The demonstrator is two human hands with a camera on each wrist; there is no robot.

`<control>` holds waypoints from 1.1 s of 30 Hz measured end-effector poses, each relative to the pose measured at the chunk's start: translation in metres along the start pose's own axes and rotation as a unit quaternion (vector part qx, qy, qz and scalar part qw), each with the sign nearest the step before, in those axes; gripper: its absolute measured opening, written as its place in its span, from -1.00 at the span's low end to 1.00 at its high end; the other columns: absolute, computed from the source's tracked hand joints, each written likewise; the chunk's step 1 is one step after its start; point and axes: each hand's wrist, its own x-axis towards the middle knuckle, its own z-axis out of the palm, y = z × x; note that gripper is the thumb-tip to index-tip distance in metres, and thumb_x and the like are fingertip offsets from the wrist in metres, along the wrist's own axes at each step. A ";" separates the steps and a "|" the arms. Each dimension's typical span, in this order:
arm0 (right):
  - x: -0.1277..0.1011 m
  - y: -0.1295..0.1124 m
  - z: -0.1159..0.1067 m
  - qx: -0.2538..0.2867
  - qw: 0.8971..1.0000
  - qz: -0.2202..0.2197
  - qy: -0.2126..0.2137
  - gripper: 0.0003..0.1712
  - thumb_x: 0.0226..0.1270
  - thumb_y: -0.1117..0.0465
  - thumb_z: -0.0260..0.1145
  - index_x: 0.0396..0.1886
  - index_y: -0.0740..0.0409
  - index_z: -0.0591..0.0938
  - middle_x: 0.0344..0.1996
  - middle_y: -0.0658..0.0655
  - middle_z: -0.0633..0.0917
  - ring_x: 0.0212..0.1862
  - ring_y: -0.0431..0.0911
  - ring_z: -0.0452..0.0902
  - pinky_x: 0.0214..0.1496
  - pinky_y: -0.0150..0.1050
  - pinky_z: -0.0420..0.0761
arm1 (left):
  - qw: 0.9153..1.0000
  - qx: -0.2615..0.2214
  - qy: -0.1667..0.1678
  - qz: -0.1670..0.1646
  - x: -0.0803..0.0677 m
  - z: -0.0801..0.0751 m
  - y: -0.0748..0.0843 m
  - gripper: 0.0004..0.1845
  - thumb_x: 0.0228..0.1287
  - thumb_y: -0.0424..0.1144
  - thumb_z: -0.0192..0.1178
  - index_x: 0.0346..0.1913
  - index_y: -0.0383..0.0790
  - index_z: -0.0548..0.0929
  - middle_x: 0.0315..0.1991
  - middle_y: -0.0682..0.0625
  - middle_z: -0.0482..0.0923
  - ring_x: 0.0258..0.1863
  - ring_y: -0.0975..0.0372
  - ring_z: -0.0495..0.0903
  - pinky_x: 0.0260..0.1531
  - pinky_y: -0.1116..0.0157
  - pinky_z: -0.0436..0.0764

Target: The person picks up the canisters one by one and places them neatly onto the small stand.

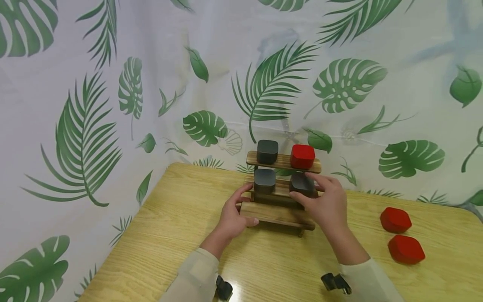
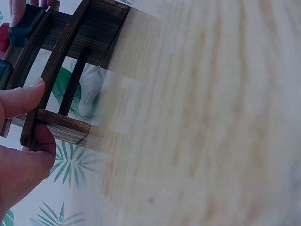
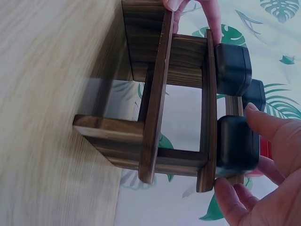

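Note:
A three-tier wooden display stand [image 1: 277,213] stands on the table near the wall cloth. My left hand [image 1: 232,219] grips the left end of its lowest shelf, thumb on top and a finger beneath in the left wrist view. At the right end of the middle shelf, my right hand [image 1: 329,205] holds a small black rounded-square box [image 3: 237,143] between thumb and fingers. Beside it on that shelf sits another black box [image 1: 265,180]. The top shelf carries a third black box [image 1: 267,152] at left and a red box [image 1: 302,156] at right.
Two red boxes, a farther one [image 1: 395,220] and a nearer one [image 1: 406,249], lie on the wooden table [image 1: 158,235] right of the stand. White cloth [image 1: 158,37] printed with green leaves hangs behind and to the left.

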 end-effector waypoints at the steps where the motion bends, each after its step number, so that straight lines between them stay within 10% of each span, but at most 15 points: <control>1: 0.000 0.001 -0.001 -0.001 1.000 -0.005 0.004 -0.26 -0.02 0.01 0.67 0.20 0.12 0.67 0.05 0.30 0.54 -0.05 0.22 0.57 -0.16 0.08 0.61 | 1.000 0.000 0.000 0.000 0.000 0.000 0.000 0.05 -0.11 -0.68 0.46 0.35 0.40 0.46 0.24 -0.04 0.40 0.06 0.05 0.44 -0.17 0.11 0.55; 33: -0.016 0.051 -0.052 -0.045 0.996 0.060 0.048 -0.33 0.34 -0.19 0.34 0.30 0.11 0.61 0.19 0.31 0.56 0.04 0.22 0.57 -0.03 0.12 0.59 | 1.000 -0.007 -0.004 -0.002 0.000 -0.001 -0.001 0.07 -0.11 -0.68 0.47 0.36 0.41 0.45 0.22 -0.10 0.39 0.04 0.02 0.44 -0.20 0.12 0.57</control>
